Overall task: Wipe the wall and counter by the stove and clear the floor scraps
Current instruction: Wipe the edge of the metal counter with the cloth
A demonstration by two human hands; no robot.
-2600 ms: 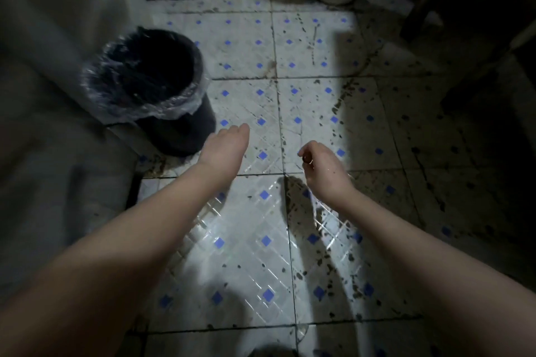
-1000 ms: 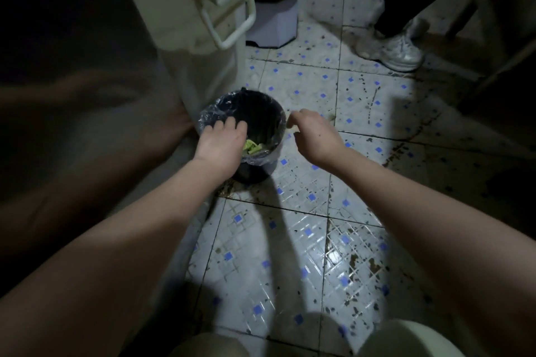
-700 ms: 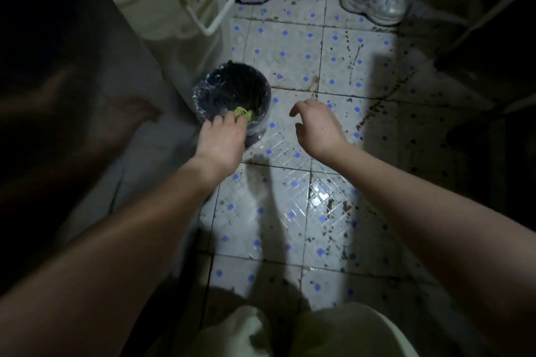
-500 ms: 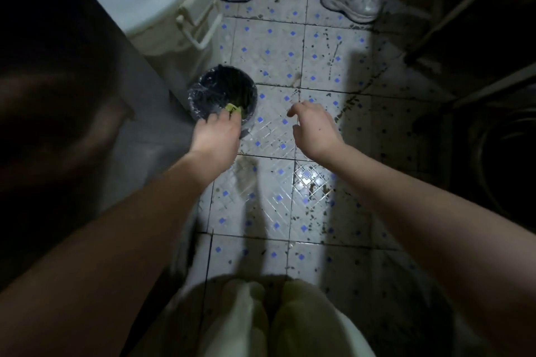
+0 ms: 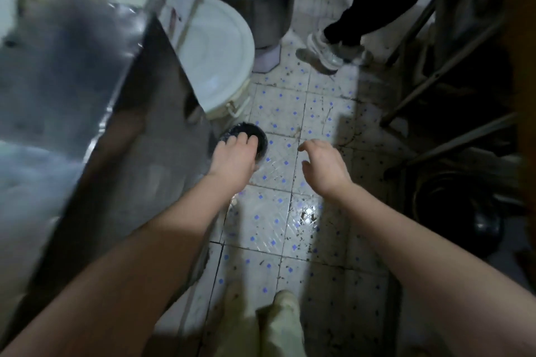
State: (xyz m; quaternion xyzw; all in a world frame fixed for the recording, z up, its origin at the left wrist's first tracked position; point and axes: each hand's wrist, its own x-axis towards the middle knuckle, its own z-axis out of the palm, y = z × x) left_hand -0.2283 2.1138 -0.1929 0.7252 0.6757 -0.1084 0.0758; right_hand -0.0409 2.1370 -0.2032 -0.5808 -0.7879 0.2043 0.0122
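1. Pale trouser legs fill the 6 o'clock edge, above the tiled floor.
2. Dark scraps lie scattered over the tiles, densest toward 3 o'clock.
3. Left hand: at centre, palm down, fingers released and nearly straight. The tips lie over the rim of the bin. No held item is visible.
4. Right hand: at 3 o'clock of the left hand and apart from it, fingers released, loosely curled and empty, above the floor.
5. Black lined bin: on the floor at 12 o'clock of the left hand, partly hidden. Contents cannot be determined.
6. Steel surface: at 9 to 10 o'clock, blurred.
7. White lidded bucket: just beside the bin, at 11 o'clock.
8. Steel bowl with wire guard: at 12 o'clock.
9. Another person's shoe: at 1 o'clock.
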